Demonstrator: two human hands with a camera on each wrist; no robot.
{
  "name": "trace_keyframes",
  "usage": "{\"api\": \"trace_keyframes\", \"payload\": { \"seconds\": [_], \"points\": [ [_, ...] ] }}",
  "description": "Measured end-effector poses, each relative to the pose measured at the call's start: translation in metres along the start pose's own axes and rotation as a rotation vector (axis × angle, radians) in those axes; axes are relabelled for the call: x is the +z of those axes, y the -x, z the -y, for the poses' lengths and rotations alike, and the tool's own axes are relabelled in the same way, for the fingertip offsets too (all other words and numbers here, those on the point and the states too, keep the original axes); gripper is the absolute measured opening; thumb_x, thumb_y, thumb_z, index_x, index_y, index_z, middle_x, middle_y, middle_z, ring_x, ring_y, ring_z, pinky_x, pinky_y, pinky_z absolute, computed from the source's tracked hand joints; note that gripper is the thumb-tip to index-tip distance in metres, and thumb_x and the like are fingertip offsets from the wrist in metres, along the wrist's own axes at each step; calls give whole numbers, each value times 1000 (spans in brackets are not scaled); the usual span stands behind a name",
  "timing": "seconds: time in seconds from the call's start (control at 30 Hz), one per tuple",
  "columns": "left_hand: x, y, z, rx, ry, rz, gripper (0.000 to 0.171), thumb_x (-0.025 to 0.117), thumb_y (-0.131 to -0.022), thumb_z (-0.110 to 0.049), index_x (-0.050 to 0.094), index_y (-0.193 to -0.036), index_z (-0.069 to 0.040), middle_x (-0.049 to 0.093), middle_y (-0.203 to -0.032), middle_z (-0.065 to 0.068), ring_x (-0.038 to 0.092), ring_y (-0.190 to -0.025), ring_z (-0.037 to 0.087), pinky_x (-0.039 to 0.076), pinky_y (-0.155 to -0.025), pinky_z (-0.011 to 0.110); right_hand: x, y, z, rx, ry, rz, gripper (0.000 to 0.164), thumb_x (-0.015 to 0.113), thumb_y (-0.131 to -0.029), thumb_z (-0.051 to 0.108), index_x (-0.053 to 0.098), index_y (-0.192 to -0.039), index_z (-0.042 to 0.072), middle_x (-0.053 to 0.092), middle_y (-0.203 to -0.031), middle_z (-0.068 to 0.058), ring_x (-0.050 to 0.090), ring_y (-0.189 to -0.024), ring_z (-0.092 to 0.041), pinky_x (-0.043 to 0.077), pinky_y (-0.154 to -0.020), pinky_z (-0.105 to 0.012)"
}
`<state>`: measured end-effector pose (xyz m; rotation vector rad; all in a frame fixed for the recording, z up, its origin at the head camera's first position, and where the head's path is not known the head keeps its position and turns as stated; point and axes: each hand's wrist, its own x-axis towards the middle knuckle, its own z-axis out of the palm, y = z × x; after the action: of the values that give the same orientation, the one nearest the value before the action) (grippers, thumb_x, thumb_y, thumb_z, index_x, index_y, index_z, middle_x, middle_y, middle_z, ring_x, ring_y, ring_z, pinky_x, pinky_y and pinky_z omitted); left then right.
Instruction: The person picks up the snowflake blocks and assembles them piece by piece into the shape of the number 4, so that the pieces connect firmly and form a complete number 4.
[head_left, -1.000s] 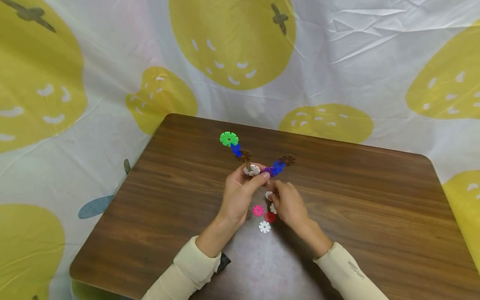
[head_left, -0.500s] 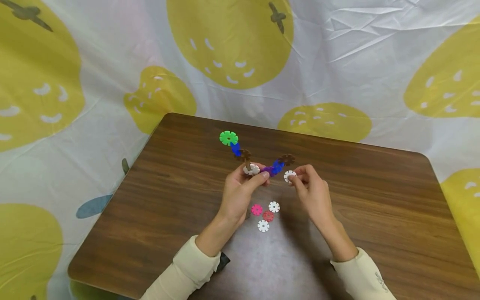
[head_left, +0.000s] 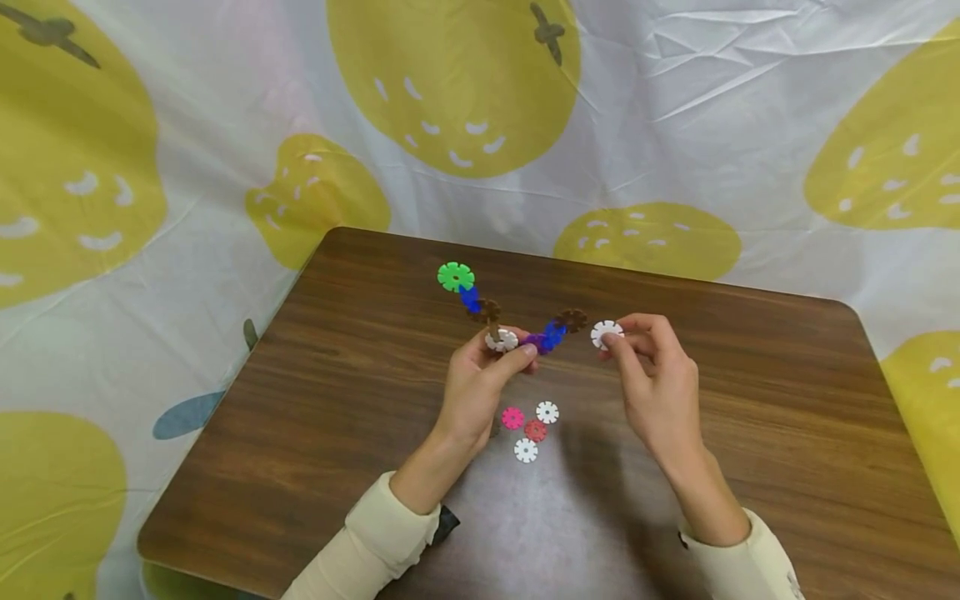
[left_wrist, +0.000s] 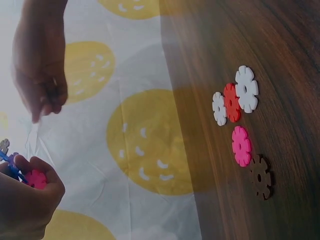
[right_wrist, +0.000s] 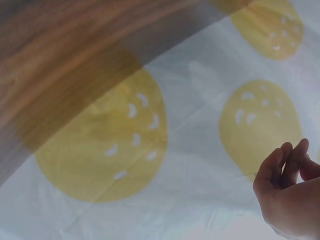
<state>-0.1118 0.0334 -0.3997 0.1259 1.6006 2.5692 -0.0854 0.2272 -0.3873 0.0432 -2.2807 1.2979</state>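
- While a cloth with big yellow fruits hung behind the worktop, a cream left sleeve came in from the lower edge, with a small black object just beside its cuff; what this object was, I could not tell.
- The left end of a chain of notched discs was a green disc, followed by a blue disc and brown pieces down to a white disc.
- The left hand grasped this chain at its middle and held it above the worktop, the thumb lying over it; a pink disc also showed against its fingers in the left wrist view.
- Below, on the worktop, lay five loose discs: a dark brown disc, a bright pink disc, a nearer white disc, a red disc and a farther white disc, the red one between the two white ones.
- The right part of the chain went through purple and blue to a brown end disc.
- Near this end, but apart from it, the right hand pinched a single white disc in the air.
- The right sleeve was lowest at that side.
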Motion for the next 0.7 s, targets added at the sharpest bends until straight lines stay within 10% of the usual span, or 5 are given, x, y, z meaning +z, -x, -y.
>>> {"api": "trace_keyframes", "payload": {
  "seconds": [0.7],
  "points": [
    [3,4,1,10,3,14,17,68,-88,7,68,-96,-8,71,-89,-5,67,-75,11,59,-77,25,-22,-10,40,-179,-119,-125,23,70,-94,-3,69,-117,-3,72,-81,20,69,-74,2,47,-61,-8]
  ]
}}
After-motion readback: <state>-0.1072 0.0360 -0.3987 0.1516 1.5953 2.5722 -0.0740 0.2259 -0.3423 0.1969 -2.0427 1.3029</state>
